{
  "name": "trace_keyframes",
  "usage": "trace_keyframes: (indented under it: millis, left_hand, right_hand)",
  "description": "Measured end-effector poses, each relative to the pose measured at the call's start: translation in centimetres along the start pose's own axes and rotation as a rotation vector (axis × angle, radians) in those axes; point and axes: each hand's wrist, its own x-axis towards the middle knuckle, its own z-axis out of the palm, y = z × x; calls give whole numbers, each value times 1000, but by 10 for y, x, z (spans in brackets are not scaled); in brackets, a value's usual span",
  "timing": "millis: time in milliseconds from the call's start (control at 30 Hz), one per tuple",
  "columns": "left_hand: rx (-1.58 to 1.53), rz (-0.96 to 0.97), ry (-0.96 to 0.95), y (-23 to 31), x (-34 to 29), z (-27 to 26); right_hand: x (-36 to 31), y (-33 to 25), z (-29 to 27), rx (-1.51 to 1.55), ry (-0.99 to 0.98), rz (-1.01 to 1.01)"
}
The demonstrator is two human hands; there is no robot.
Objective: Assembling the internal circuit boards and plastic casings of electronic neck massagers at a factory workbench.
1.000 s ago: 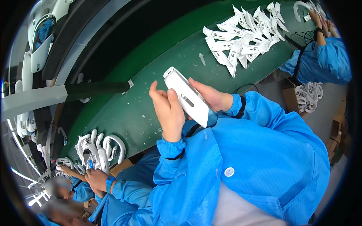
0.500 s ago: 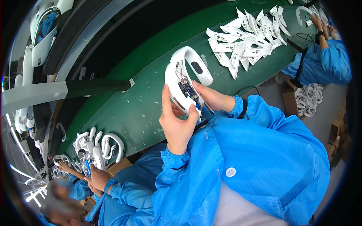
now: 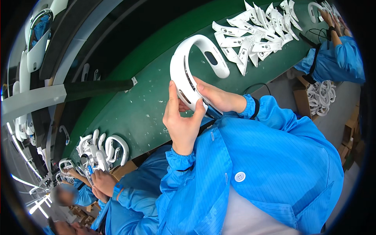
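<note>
A white C-shaped neck fan (image 3: 181,66) is held up over the green bench, its dark oval pad on the free arm at the right. My left hand (image 3: 183,126) grips its lower end, thumb on the near side and index finger up along the outer wall. From the other side my right hand (image 3: 219,97) closes round the same end, thumb by the dark slot along the inner edge. The circuit board inside is out of sight at this angle. Both blue sleeves reach in from the lower right.
Several white curved shell pieces (image 3: 254,37) lie piled on the green bench (image 3: 145,113). White fan parts (image 3: 98,149) cluster at the left beside a co-worker's hands (image 3: 103,184). Another person in blue (image 3: 344,55) works at far right, near a box of white parts (image 3: 321,98).
The neck fan has turned in my hands; the circuit board that showed in its opening is now hidden. Both hands keep their grip. The co-worker's hands at the left have shifted slightly.
</note>
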Motion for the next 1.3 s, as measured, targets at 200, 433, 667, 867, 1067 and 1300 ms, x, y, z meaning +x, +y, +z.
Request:
trace_keyframes:
  millis: [200,433,667,867,1067,1300]
  left_hand:
    - [-8,11,-22,-3,-1,1]
    - [166,75,-54,-1,3,-7]
    - [34,6,18,-1,-4,-5]
    - [-184,-115,6,-6,-8,-11]
    - [-963,-142,172,-43,2,-17]
    - [-1194,-273,-74,-45,-6,-12]
  right_hand:
    - [-2,-5,1,-181,-3,-1]
    - [-7,-11,3,-292,22,51]
    - [-8,-7,10,-209,70,59]
    - [-8,-6,13,-59,237,51]
    - [-7,2,15,-190,198,46]
    - [-11,2,17,-236,299,45]
